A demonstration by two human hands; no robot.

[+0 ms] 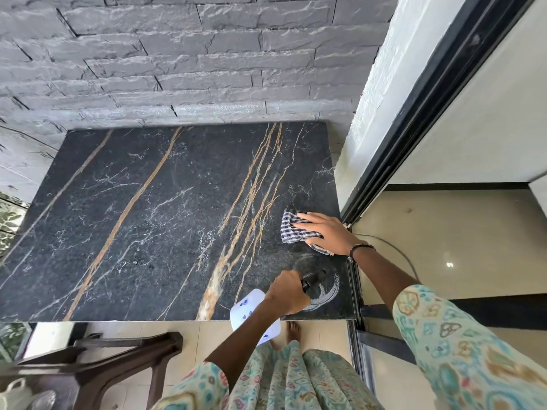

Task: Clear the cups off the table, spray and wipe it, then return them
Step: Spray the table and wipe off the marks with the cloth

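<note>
A: Table (148, 220) status: black marble top with gold veins, set against a grey stone wall (177, 54). Location of the cloth?

B: Checked cloth (291, 229) lies at the right edge of the top. Right hand (324, 229) presses on it, fingers flat and extended.

A: Left hand (285, 291)?

B: Curled around the black trigger head of a white spray bottle (247, 309) at the near edge. A wet swirl (322, 288) marks the top just beside it.

A: Cups?

B: White cups (14, 392) sit on a dark chair (124, 359), lower left, off the top
</note>
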